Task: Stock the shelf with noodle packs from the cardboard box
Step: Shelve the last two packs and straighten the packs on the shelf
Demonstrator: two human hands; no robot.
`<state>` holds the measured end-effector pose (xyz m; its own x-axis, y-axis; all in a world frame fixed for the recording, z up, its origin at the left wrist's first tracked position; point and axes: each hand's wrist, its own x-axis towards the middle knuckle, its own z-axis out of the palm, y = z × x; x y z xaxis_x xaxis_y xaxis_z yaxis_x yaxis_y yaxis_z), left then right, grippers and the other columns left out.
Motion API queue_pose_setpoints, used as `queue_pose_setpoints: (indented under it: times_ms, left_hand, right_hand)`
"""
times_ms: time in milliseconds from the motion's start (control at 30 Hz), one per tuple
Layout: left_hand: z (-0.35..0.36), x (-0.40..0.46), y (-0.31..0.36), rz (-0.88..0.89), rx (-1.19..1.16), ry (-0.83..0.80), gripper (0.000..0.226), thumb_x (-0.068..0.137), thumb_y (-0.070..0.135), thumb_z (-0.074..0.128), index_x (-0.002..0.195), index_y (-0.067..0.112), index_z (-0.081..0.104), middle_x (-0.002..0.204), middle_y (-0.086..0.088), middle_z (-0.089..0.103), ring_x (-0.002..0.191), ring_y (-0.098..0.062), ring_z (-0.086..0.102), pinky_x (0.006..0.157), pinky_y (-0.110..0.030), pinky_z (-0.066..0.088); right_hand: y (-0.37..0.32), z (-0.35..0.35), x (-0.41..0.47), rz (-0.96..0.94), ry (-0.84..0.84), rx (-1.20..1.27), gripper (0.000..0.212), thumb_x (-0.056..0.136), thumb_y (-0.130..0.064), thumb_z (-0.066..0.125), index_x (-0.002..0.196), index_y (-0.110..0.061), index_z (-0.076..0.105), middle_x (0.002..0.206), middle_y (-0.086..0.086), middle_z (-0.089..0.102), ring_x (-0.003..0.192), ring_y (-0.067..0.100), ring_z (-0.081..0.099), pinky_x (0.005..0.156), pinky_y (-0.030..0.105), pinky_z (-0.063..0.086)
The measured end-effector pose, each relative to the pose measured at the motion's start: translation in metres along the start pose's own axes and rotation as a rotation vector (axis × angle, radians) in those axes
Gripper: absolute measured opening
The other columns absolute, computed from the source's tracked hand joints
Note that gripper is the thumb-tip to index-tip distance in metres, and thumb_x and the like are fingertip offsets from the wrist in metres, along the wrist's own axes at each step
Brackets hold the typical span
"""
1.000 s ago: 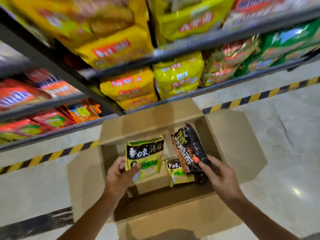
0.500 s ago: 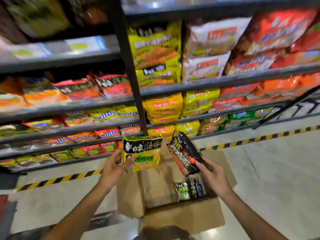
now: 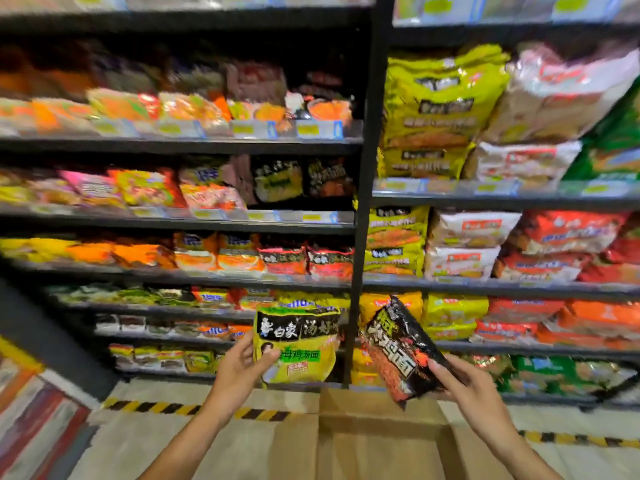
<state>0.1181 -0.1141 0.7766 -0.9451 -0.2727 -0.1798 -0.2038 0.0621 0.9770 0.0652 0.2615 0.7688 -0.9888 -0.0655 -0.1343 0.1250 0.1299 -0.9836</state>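
The yellow noodle pack (image 3: 296,342) is pinched at its lower left corner by the left hand (image 3: 239,370), thumb on its front. The black noodle pack (image 3: 401,348) is gripped along its lower right edge by the right hand (image 3: 465,388). Both packs, a second ago low over the cardboard box (image 3: 377,441), are now raised clear of it and held before the shelf (image 3: 180,223). Similar black-and-yellow packs are seen further up at centre, which is probably where these belong.
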Motion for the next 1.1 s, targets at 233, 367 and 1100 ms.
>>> queue_pose_setpoints:
  times_ms: [233,367,1100]
  left_hand:
    - [-0.021,-0.044,0.023,0.018,-0.062,0.168,0.092,0.079,0.046,0.079,0.153,0.021,0.032,0.155,0.003,0.037,0.143,-0.023,0.037,0.116,-0.046,0.034]
    - [-0.051,-0.041,0.017,0.084,-0.065,0.187,0.095,0.07,0.068,0.077,0.146,0.023,0.042,0.147,0.003,0.051,0.133,-0.014,0.05,0.112,-0.039,0.042]
    - [-0.224,0.085,0.073,0.219,0.037,-0.039,0.024,0.092,0.036,0.064,0.114,0.041,0.055,0.109,0.024,0.064,0.1,0.011,0.058,0.094,-0.026,0.05]
  right_hand:
    - [-0.043,0.009,0.007,-0.076,-0.105,-0.046,0.013,0.091,-0.011,0.068,0.091,-0.024,0.071,0.085,-0.013,0.076,0.069,-0.005,0.069,0.055,0.012,0.051]
    - [-0.068,0.028,0.009,-0.132,-0.184,-0.112,0.01,0.092,-0.017,0.067,0.096,-0.02,0.075,0.09,-0.003,0.078,0.076,0.006,0.07,0.06,0.013,0.05]
    - [-0.147,0.207,0.007,-0.162,0.052,-0.199,0.013,0.093,-0.018,0.066,0.098,-0.015,0.078,0.087,0.001,0.077,0.072,0.01,0.069,0.056,0.02,0.048]
